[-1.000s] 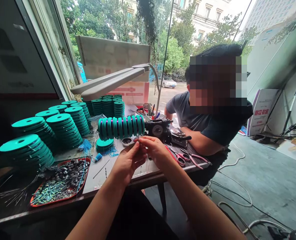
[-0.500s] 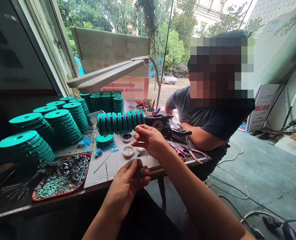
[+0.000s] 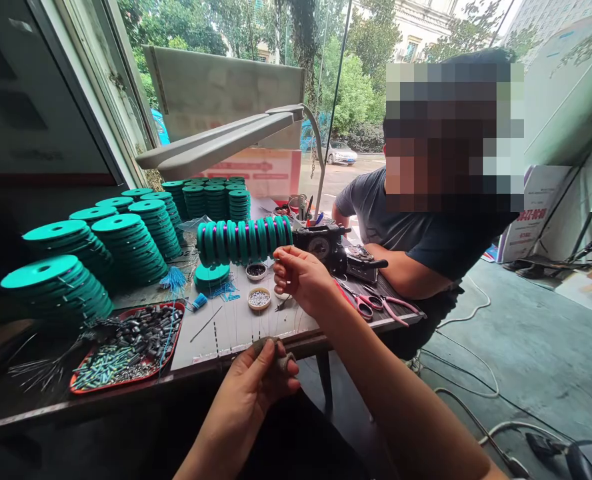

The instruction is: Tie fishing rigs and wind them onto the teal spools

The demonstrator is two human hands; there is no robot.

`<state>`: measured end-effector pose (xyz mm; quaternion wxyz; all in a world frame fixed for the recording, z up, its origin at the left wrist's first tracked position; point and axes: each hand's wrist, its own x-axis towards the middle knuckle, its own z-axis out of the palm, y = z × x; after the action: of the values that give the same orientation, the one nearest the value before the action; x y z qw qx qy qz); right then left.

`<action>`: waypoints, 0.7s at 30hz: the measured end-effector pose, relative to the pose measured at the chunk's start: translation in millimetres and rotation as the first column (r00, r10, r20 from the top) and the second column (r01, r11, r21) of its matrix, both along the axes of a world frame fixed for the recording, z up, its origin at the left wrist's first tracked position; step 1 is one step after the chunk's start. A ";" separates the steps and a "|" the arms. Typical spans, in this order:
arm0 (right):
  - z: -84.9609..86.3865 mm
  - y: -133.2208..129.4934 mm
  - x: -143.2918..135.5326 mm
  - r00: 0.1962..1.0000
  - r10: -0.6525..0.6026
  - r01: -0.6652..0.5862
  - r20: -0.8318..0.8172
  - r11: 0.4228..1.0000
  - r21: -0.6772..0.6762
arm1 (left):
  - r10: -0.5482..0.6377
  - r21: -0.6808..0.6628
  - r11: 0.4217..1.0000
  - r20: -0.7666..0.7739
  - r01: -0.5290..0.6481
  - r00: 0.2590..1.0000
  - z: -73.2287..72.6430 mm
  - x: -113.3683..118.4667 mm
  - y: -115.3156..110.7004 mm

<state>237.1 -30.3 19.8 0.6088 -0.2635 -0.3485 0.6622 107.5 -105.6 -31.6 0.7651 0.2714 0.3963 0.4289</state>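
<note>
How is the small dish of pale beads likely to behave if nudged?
The dish would probably slide easily, looking small and shallow on a flat white surface. Its tiny beads might spill and scatter if it tipped, since it has no lid.

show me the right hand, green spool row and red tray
Right hand [image 3: 303, 277]: head view, middle of the hand
Green spool row [image 3: 245, 241]: head view, middle of the row
Red tray [image 3: 101, 390]: head view, near rim

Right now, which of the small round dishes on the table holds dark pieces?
The rear dish, nearest the horizontal green spools: its contents are black, while the front dish holds pale beads. A possible third is mostly hidden by the right hand.
</note>
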 end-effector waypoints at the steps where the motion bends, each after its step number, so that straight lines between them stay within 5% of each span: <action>1: 0.1 0.0 0.0 1.000 -0.002 0.002 0.000 1.000 -0.002 | 0.004 -0.003 1.000 -0.001 -0.004 1.000 0.3 0.0 -0.1; 11: 2.8 -0.1 0.7 1.000 -0.004 0.004 -0.009 1.000 -0.012 | 0.052 -0.018 0.999 0.058 -0.051 0.997 6.2 -2.2 -6.6; 21: 0.1 2.2 0.7 1.000 0.015 -0.015 -0.002 1.000 0.005 | 0.077 -0.018 0.997 0.059 -0.076 0.995 -2.8 -5.9 -8.2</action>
<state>237.8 -28.1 19.9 0.6048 -0.2586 -0.3515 0.6662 101.6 -113.8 -34.4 0.7617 0.2369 0.3867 0.4627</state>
